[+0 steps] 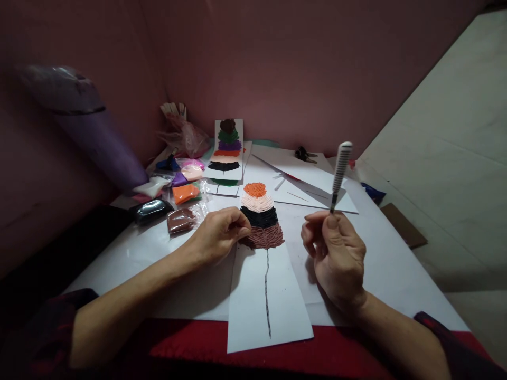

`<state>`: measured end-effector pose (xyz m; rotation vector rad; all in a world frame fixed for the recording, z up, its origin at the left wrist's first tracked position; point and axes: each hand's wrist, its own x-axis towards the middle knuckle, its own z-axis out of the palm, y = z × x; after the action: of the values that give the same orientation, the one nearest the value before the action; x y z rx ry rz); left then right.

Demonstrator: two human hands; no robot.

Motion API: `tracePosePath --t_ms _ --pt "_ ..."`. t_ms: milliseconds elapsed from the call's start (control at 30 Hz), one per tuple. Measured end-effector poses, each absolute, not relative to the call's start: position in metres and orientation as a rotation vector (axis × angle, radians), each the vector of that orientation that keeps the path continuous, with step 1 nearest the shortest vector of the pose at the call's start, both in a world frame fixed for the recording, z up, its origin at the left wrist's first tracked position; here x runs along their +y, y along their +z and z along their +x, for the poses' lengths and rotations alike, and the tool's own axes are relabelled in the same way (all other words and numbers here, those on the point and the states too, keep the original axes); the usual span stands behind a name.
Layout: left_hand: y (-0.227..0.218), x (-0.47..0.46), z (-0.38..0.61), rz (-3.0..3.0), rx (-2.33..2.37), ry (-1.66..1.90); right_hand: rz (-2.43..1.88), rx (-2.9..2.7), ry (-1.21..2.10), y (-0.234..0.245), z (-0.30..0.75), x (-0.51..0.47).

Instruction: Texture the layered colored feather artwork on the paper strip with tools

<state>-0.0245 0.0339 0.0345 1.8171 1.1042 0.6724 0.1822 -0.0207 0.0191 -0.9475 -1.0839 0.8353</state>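
Observation:
A white paper strip (273,301) lies in front of me with a clay feather (259,216) on it, banded orange, pale pink, black and brown above a thin dark stem line. My left hand (219,232) rests curled at the feather's left edge, fingertips pinched against the brown band; whether it holds a bit of clay is hidden. My right hand (335,253) is raised to the right of the feather and pinches a small tool (339,171) with a white ribbed handle, held upright.
Bags of coloured clay (178,190) lie at the left. A finished multicoloured feather card (226,150) stands at the back, with white sheets (304,179) and a small dark object (303,154) nearby. A purple roll (87,126) leans on the left wall.

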Motion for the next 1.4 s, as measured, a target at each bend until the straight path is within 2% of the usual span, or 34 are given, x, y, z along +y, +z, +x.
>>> tracePosePath --t_ms 200,433,900,1133,1400 --pt "0.03 0.033 -0.02 2.013 1.091 0.735 -1.004 -1.132 0.675 0.019 0.189 -0.013" --pt "0.018 0.03 -0.005 2.305 0.916 0.803 -0.976 -1.154 0.78 0.009 0.189 -0.012" --pt "0.012 0.033 -0.003 2.373 0.85 0.827 -0.971 -1.274 0.88 0.012 0.181 -0.01" --pt "0.011 0.033 -0.004 2.374 0.826 0.857 -1.107 -1.356 0.914 0.011 0.182 -0.012" --pt "0.014 0.033 -0.005 2.377 0.846 0.929 -1.089 -1.274 0.909 0.009 0.181 -0.015"
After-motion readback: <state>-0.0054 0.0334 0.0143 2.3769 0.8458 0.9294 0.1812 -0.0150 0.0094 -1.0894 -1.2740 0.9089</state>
